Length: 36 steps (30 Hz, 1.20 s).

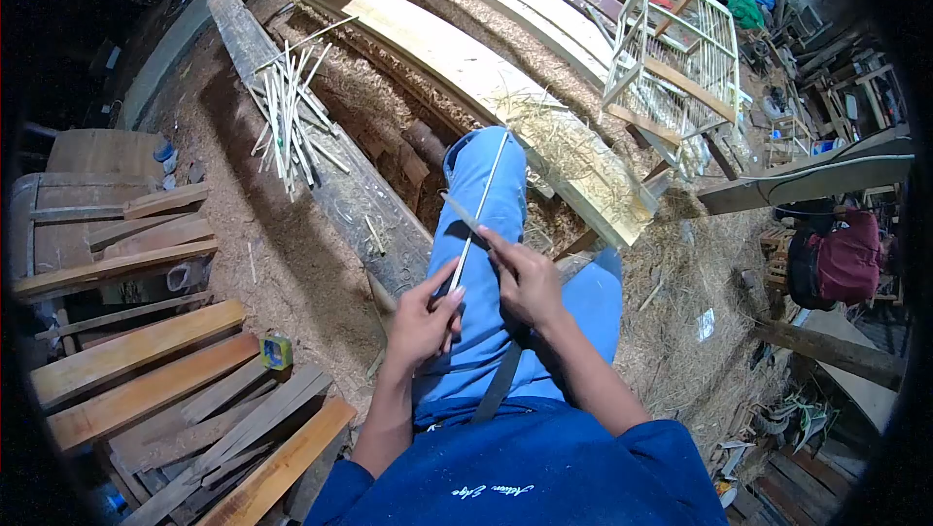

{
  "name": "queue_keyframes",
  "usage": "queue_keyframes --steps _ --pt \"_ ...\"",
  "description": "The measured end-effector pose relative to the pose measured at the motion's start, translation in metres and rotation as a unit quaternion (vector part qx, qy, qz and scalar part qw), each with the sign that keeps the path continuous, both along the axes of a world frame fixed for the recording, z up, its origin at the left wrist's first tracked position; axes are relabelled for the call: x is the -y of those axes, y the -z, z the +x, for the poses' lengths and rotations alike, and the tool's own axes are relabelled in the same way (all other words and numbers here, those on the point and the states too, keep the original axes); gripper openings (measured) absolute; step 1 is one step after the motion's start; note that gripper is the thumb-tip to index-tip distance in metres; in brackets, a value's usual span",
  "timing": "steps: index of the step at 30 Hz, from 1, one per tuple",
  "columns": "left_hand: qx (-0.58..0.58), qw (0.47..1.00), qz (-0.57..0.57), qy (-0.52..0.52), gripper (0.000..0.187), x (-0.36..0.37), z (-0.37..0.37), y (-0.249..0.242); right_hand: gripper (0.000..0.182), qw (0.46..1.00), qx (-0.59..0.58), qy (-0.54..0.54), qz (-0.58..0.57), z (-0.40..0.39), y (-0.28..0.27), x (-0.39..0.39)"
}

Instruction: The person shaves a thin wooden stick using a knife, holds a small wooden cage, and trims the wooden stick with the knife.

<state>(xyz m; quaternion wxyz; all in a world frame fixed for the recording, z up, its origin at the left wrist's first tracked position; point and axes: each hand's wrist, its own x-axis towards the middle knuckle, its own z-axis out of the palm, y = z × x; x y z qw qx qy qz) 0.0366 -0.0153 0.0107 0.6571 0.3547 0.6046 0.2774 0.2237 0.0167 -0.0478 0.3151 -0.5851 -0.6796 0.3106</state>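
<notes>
A thin bamboo strip (489, 186) lies along my blue-trousered thigh, and my left hand (425, 317) grips its near end. My right hand (525, 278) holds a knife (463, 215) whose blade rests across the strip just above my fingers. Both hands sit close together over my lap. The knife handle is hidden inside my right hand.
A pile of several thin bamboo sticks (287, 118) lies on a plank (321, 166) ahead left. A wooden slatted cage (675, 54) stands ahead right. Boards (146, 370) are stacked at my left, with a tape measure (276, 352). Shavings cover the ground. A red bag (844, 259) is at right.
</notes>
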Motion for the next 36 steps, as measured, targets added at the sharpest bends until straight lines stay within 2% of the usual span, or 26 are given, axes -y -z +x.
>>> queue_keyframes --steps 1,6,9,11,14,18,30,33,35,36 --pt "-0.023 1.000 -0.004 0.019 0.043 -0.010 0.006 0.001 0.046 1.000 -0.009 -0.007 0.008 0.001 0.003 0.001" --pt "-0.029 0.999 -0.001 -0.018 0.041 -0.032 0.014 0.019 0.044 1.000 -0.001 -0.025 -0.010 0.007 -0.004 0.003" --pt "-0.043 0.998 0.033 -0.024 0.036 -0.027 0.014 0.024 0.044 1.000 0.007 -0.017 0.009 0.007 0.000 0.007" --pt "-0.043 0.997 0.055 -0.025 0.035 -0.019 0.011 0.034 0.045 0.998 0.055 -0.012 0.004 0.006 -0.006 0.010" --pt "-0.064 0.994 0.082 -0.023 0.035 -0.005 0.003 0.036 0.045 0.998 0.039 0.009 0.040 0.003 0.004 0.012" --pt "-0.117 0.990 0.075 -0.002 0.034 0.016 -0.011 0.021 0.052 0.998 0.059 0.006 0.038 0.002 0.010 0.012" --pt "-0.122 0.992 0.032 -0.031 0.033 0.054 -0.026 -0.001 0.058 0.992 0.111 -0.008 0.056 -0.003 0.002 0.013" --pt "-0.126 0.991 0.009 -0.034 0.032 0.068 -0.032 -0.008 0.057 0.991 0.117 0.021 0.060 0.000 0.010 0.006" --pt "-0.126 0.992 -0.006 -0.032 0.032 0.080 -0.041 -0.019 0.053 0.988 0.114 0.085 0.056 0.006 0.026 -0.005" --pt "-0.126 0.991 -0.020 -0.030 0.032 0.085 -0.046 -0.022 0.046 0.987 0.117 0.106 0.018 0.011 0.022 -0.013"
